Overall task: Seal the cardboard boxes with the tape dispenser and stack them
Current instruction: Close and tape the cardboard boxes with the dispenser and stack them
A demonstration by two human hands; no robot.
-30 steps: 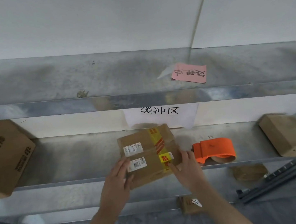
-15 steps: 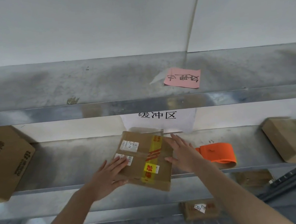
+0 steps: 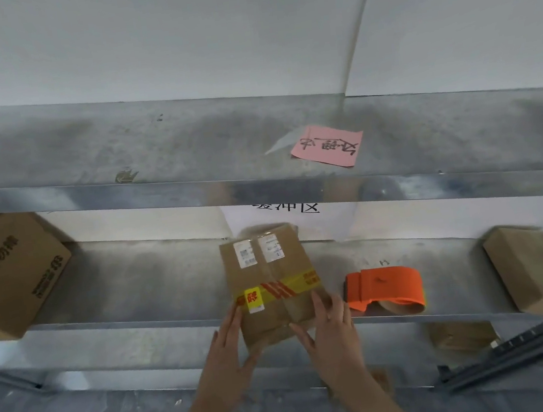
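Note:
A small cardboard box (image 3: 272, 285) with white labels and a yellow-red tape band lies on the metal shelf (image 3: 129, 287), its near end hanging over the front edge. My left hand (image 3: 228, 346) rests flat against the box's left near side, fingers straight. On the box's near right corner lies my right hand (image 3: 328, 333), fingers spread and straight. The orange tape dispenser (image 3: 384, 289) sits on the shelf just right of the box, untouched.
A large printed carton (image 3: 10, 275) stands at the shelf's left end. A plain brown box (image 3: 540, 269) lies at the right end. More small boxes (image 3: 459, 335) sit below the shelf. A pink note (image 3: 328, 150) lies on the upper shelf. Dark rails (image 3: 524, 355) lie at lower right.
The box has been turned on the shelf, from slanted to lying lengthwise with its labels at the far end. Both hands moved to its near end.

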